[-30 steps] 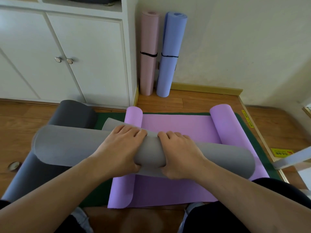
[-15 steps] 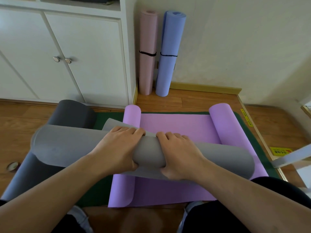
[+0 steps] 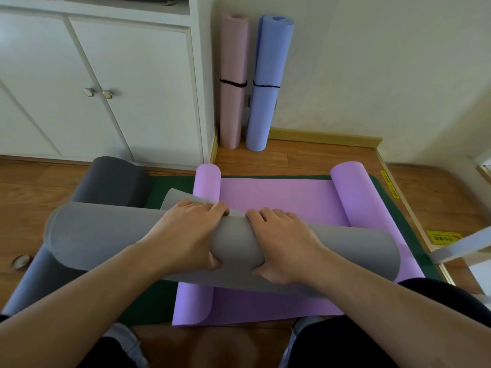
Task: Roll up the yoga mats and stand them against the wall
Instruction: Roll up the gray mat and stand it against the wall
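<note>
The left hand (image 3: 186,235) grips the middle of the grey mat (image 3: 106,235), fingers curled over the top of the roll and thumb tucked under its near side. The right hand (image 3: 281,243) holds the same roll just beside it in the same way. Both hands sit close together at the centre, I think so that the roll turns evenly and does not become a cone.

The grey roll lies across the near half of the purple mat (image 3: 279,200), and its left end reaches past the purple mat's left edge. A loose grey flap (image 3: 175,199) shows just beyond the left hand's fingers, so the rolling seems almost finished but not closed.

The purple mat lies open on a dark green mat (image 3: 398,224) with its left and right edges curling up, so it is not yet rolled. A dark grey mat (image 3: 117,179), partly rolled, lies at the green mat's left edge.

In the corner where the wall (image 3: 372,75) meets the white cupboard (image 3: 106,62), a pink mat (image 3: 233,75) and a blue mat (image 3: 271,75) stand upright side by side, each tied with a black band. They lean there probably because the corner keeps them from falling.
</note>
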Motion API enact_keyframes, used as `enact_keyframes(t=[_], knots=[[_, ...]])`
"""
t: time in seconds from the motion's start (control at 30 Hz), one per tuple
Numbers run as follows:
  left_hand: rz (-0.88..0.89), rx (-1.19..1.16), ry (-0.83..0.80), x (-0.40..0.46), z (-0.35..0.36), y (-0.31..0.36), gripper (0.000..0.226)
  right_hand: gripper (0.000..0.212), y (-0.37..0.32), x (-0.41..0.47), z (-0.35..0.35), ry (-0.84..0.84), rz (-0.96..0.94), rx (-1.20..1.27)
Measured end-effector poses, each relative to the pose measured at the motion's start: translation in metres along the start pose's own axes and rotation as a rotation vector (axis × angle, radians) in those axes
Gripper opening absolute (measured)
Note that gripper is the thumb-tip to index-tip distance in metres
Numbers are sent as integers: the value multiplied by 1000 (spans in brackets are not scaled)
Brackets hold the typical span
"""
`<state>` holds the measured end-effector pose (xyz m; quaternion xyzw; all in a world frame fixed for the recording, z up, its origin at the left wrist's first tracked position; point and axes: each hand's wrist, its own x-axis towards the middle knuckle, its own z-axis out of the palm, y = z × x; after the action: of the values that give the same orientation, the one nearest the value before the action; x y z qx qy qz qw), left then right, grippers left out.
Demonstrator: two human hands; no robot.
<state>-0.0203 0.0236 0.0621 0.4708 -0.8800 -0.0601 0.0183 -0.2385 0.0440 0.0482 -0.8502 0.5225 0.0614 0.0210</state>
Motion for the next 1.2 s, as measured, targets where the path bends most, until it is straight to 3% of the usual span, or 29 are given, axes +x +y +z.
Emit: enact_keyframes(t=[0.1,0.27,0.53,0.67,0.87,0.93,1.1,1.2], knots=[[16,9,1,-3,2,1,75,75,1,0,-4,12,4,42],[-6,222,-12,1,13,9,97,69,5,0,-8,-2,28,91],[-28,11,-17,1,3,-3,75,102,3,-1,-8,-31,11,20],[-18,28,-47,-2,0,-3,75,78,1,0,-8,14,-1,32],[-29,213,-12,-1,14,8,90,66,8,1,-14,16,30,84],[-25,175,12,2,14,5,82,69,6,0,-12,18,34,98],[-8,92,10,5,7,-6,71,107,6,-1,-11,-36,48,32],[-7,62,-35,2,4,-6,72,88,3,0,-9,-21,31,28]])
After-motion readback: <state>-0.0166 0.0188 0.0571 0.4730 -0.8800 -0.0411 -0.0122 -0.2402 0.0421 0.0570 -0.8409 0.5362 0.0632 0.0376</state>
